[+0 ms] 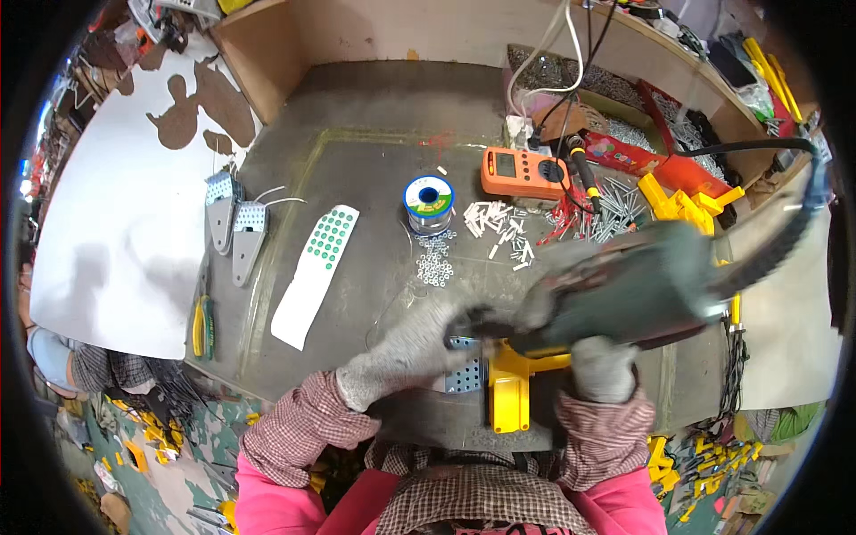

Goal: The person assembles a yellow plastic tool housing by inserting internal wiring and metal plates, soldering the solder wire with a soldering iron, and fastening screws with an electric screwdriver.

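Observation:
My right hand [604, 370], in a grey glove, is closed on a dark green corded power drill [624, 290], smeared by motion, its narrow front pointing left. My left hand [415, 349], gloved too, reaches to that front end; its fingers look curled, but the tips are hidden and blurred. Below them lies a yellow plastic bracket [510, 401]. A grey perforated metal plate [464, 376] shows beside it, partly covered by my left hand. Whether my left fingers grip the plate or the drill's nose is hidden.
Ahead stand a solder wire spool [429, 198], small nuts [434, 266], white sleeves [499, 223], an orange multimeter [524, 174] and screws [615, 209]. A sticker sheet [314, 276], grey metal housings [250, 242] and pliers [203, 325] lie left. The drill's thick cable [785, 241] arches at right.

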`<action>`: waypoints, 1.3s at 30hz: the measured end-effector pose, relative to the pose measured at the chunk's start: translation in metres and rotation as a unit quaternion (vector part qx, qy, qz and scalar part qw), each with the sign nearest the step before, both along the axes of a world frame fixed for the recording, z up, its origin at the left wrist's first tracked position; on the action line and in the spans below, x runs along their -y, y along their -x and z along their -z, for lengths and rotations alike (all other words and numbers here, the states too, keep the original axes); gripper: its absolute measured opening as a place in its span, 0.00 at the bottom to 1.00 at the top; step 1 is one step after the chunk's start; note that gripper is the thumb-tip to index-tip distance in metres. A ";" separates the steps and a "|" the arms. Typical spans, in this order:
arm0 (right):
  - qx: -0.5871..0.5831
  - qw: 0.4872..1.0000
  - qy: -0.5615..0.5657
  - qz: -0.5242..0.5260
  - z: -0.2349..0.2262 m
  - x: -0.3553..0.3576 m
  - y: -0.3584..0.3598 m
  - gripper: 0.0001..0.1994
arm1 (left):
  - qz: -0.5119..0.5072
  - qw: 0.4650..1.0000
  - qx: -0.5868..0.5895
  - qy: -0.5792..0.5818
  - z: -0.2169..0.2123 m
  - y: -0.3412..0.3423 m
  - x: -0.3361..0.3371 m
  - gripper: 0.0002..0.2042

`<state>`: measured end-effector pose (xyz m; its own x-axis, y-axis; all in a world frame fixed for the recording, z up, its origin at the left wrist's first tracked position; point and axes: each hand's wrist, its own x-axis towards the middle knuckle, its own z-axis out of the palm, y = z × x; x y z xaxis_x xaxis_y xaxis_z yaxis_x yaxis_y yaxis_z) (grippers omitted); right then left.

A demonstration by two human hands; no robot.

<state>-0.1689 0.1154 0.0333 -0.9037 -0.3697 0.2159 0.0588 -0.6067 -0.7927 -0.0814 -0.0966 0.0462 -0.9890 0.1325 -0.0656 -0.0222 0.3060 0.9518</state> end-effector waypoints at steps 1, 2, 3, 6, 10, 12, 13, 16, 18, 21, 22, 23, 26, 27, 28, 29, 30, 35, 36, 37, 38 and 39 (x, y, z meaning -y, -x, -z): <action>-0.075 0.991 -0.105 0.026 -0.012 -0.015 -0.003 0.31 | -0.047 0.977 -0.116 0.172 0.007 0.005 0.008 0.19; -0.144 0.967 -0.206 0.045 -0.033 -0.026 -0.014 0.28 | -0.095 0.909 -0.223 0.340 0.018 0.009 0.014 0.14; -0.124 0.990 -0.019 -0.072 -0.061 -0.018 -0.009 0.28 | -0.096 0.908 -0.222 0.342 0.027 0.015 0.018 0.14; -0.048 0.983 0.163 -0.074 -0.066 -0.026 -0.001 0.29 | -0.019 0.766 -0.199 0.611 0.033 0.039 0.018 0.10; 0.053 0.942 0.326 0.056 0.002 -0.076 0.014 0.20 | 0.003 0.765 -0.165 0.622 0.031 0.051 0.016 0.06; 0.091 0.934 0.332 0.096 0.020 -0.084 0.014 0.18 | 0.018 0.812 -0.119 0.571 0.034 0.055 0.026 0.06; 0.135 0.921 0.339 0.132 0.024 -0.084 0.012 0.15 | 0.027 0.831 -0.127 0.541 0.033 0.053 0.030 0.06; 0.129 0.927 0.326 0.129 0.023 -0.081 0.016 0.17 | 0.034 0.791 -0.128 0.597 0.037 0.057 0.027 0.06; 0.132 0.927 0.331 0.113 0.019 -0.074 0.016 0.17 | 0.044 0.790 -0.142 0.595 0.036 0.058 0.029 0.06; 0.135 0.931 0.324 0.099 0.015 -0.072 0.014 0.16 | 0.069 0.777 -0.199 0.593 0.037 0.056 0.031 0.06; 0.136 0.934 0.314 0.099 0.016 -0.071 0.013 0.16 | 0.084 0.762 -0.241 0.596 0.035 0.055 0.031 0.06; 0.138 0.934 0.315 0.094 0.017 -0.071 0.013 0.16 | 0.081 0.762 -0.237 0.598 0.032 0.053 0.031 0.06; 0.143 0.931 0.330 0.068 0.018 -0.069 0.011 0.16 | 0.079 0.769 -0.232 0.590 0.031 0.052 0.028 0.06; 0.148 0.930 0.328 0.075 0.016 -0.067 0.010 0.16 | 0.069 0.777 -0.204 0.592 0.038 0.054 0.030 0.06; 0.151 0.929 0.327 0.084 0.015 -0.067 0.011 0.16 | 0.061 0.783 -0.177 0.593 0.034 0.055 0.028 0.06; 0.153 0.929 0.327 0.082 0.015 -0.068 0.010 0.16 | 0.059 0.783 -0.174 0.594 0.030 0.051 0.025 0.06; 0.151 0.928 0.325 0.099 0.016 -0.070 0.008 0.16 | 0.037 0.793 -0.190 0.578 0.026 0.043 0.021 0.06; 0.145 0.933 0.309 0.113 0.016 -0.070 0.009 0.17 | -0.136 0.954 -0.145 0.223 0.023 -0.027 -0.015 0.09; 0.151 0.933 0.309 0.108 0.016 -0.065 0.010 0.17 | -0.152 0.972 -0.136 0.113 0.029 -0.042 -0.019 0.10; 0.150 0.933 0.317 0.087 0.015 -0.064 0.012 0.17 | -0.192 0.953 -0.150 0.178 0.037 -0.046 -0.028 0.11; 0.149 0.932 0.324 0.065 0.015 -0.063 0.012 0.17 | -0.196 0.954 -0.144 0.177 0.041 -0.048 -0.030 0.11; 0.154 0.933 0.320 0.063 0.015 -0.064 0.012 0.17 | -0.208 0.959 -0.132 0.142 0.042 -0.050 -0.031 0.11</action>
<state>-0.1811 0.1796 0.0180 -0.9869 -0.1405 0.0792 0.1198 -0.9673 -0.2234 -0.0317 -0.0656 0.0045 -0.9393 -0.2639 0.2193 0.0310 0.5711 0.8203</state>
